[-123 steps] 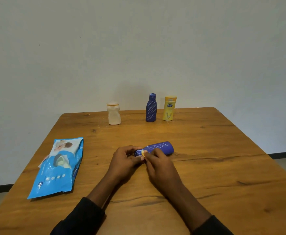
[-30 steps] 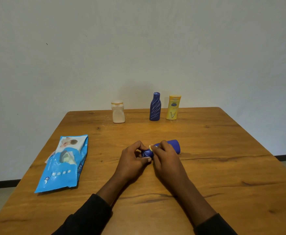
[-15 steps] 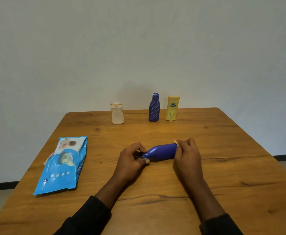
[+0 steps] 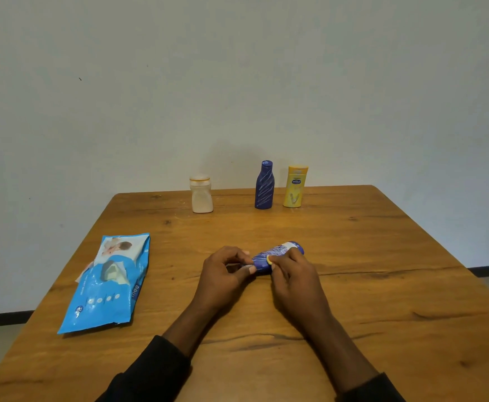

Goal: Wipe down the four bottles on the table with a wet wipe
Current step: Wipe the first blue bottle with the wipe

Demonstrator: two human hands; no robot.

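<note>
Left hand [image 4: 226,275] and right hand [image 4: 294,278] grip a dark blue plastic bottle [image 4: 279,252] lying mid wooden table [image 4: 382,256]; white squat bottle [image 4: 201,195], blue swirled bottle [image 4: 264,185], yellow lotion bottle [image 4: 295,187] line its far edge.

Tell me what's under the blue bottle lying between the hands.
Only the brown wooden table shows beneath the blue plastic bottle. The left hand and right hand cover its near side, so anything tucked beneath there is hidden.
</note>
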